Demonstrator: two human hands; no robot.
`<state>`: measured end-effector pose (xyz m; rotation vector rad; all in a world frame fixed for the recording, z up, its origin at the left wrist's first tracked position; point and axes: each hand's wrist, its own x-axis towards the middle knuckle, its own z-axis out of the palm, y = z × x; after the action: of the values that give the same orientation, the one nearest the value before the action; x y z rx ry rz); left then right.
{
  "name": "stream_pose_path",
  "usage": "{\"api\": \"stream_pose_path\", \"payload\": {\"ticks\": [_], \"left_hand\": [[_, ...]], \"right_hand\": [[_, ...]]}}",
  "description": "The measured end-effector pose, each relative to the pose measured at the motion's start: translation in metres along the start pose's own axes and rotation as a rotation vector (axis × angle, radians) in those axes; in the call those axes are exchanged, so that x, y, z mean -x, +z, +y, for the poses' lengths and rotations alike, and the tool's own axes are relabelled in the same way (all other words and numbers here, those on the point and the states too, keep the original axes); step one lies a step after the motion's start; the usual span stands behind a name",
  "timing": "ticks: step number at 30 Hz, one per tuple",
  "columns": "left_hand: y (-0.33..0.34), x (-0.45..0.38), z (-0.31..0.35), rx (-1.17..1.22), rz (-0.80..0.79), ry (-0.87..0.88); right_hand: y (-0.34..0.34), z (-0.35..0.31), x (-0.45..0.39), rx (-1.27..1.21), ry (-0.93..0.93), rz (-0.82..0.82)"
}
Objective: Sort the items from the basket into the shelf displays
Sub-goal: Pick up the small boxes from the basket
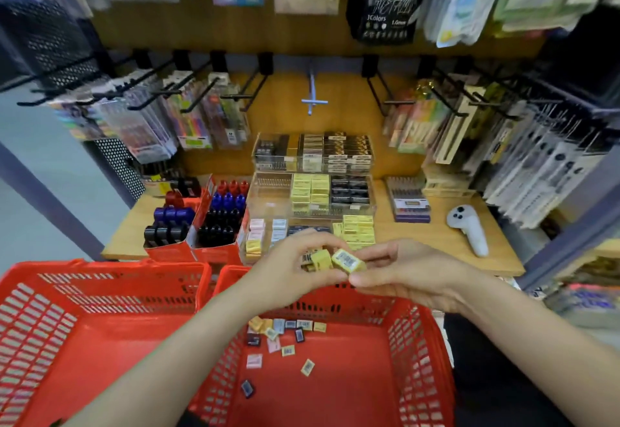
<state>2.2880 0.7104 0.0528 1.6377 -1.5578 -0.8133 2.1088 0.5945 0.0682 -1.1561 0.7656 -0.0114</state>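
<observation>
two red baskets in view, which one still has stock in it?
The right-hand basket, under both hands: small boxes lie scattered on its floor. The left-hand basket shows no items in its visible part.

Two red baskets (100, 326) sit below the grip. The right basket (352, 376) holds about fifteen small boxes (285, 336) loose on its floor. Two hands meet above it: the left hand (295, 265) and right hand (402, 275) hold at least two yellow boxes (347, 260) between them. One white controller (469, 228) lies right of the grip.
</observation>
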Motion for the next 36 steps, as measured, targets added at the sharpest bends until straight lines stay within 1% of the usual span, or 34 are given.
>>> {"api": "stream_pose_path", "payload": {"ticks": [2,3,5,6,8,10,11,12,14,16,18,20,22,25,27,30,32,34,36], "left_hand": [[-0.002,-0.004,-0.001,0.214,0.039,-0.105],[-0.003,-0.005,-0.001,0.363,0.037,-0.2],[-0.005,-0.009,-0.001,0.622,-0.021,-0.387],[-0.005,-0.012,0.0,0.711,-0.066,-0.448],[-0.006,-0.017,-0.001,0.788,-0.145,-0.488],[-0.004,-0.021,-0.001,0.786,-0.163,-0.485],[-0.003,-0.022,-0.002,0.76,-0.151,-0.474],[-0.002,-0.023,-0.003,0.714,-0.126,-0.45],[0.002,-0.025,-0.004,0.582,-0.024,-0.356],[0.003,-0.025,-0.003,0.412,0.118,-0.242],[0.004,-0.026,-0.005,0.211,0.207,-0.111],[0.005,-0.025,-0.004,0.091,0.247,0.015],[0.008,-0.025,-0.003,0.045,0.285,0.086],[0.01,-0.025,-0.002,0.035,0.311,0.108],[0.01,-0.025,-0.004,0.112,0.292,0.065],[0.01,-0.027,-0.004,0.283,0.246,-0.019],[0.011,-0.028,-0.004,0.361,0.233,-0.023],[0.013,-0.03,-0.006,0.386,0.223,-0.029],[0.016,-0.031,-0.01,0.382,0.215,-0.076]], "right_hand": [[-0.002,-0.004,0.001,0.038,-0.115,0.109],[-0.003,-0.007,0.002,0.108,-0.187,0.169],[-0.004,-0.012,0.006,0.338,-0.33,0.261],[-0.003,-0.014,0.007,0.416,-0.393,0.268],[0.0,-0.015,0.006,0.547,-0.489,0.258],[0.002,-0.013,0.002,0.619,-0.536,0.276],[0.002,-0.012,-0.001,0.604,-0.533,0.301],[0.001,-0.012,-0.003,0.537,-0.509,0.339],[-0.001,-0.013,-0.006,0.26,-0.396,0.378],[-0.001,-0.015,-0.008,-0.068,-0.259,0.315],[0.0,-0.017,-0.01,-0.303,-0.146,0.253],[0.004,-0.016,-0.011,-0.427,-0.086,0.213],[0.008,-0.014,-0.011,-0.46,-0.062,0.187],[0.01,-0.011,-0.008,-0.411,-0.075,0.181],[0.009,-0.009,-0.007,-0.326,-0.146,0.215],[0.006,-0.008,-0.004,-0.057,-0.318,0.335],[0.004,-0.007,-0.002,0.08,-0.406,0.385],[0.001,-0.002,-0.003,0.19,-0.47,0.428],[-0.008,0.003,-0.006,0.368,-0.531,0.487]]}}
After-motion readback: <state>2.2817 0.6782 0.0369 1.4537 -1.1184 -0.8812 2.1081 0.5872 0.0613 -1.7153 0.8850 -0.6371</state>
